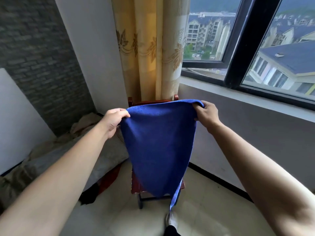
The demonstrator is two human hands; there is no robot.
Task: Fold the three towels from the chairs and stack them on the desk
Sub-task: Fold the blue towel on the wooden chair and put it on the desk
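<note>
Both hands, left (113, 120) and right (206, 114), are pinching the top corners of a blue towel (158, 145), fingers curled; it is hanging, tapering downward, before a wooden chair (136, 188).

A blue towel (158, 145) is hanging spread between the left hand (113, 120) and right hand (205, 114), its top corners pinched, narrowing to a point below them.

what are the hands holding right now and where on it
Both hold the blue towel by its top edge: the left hand grips the upper left corner, the right hand the upper right corner. The rest hangs free before the chair.
</note>
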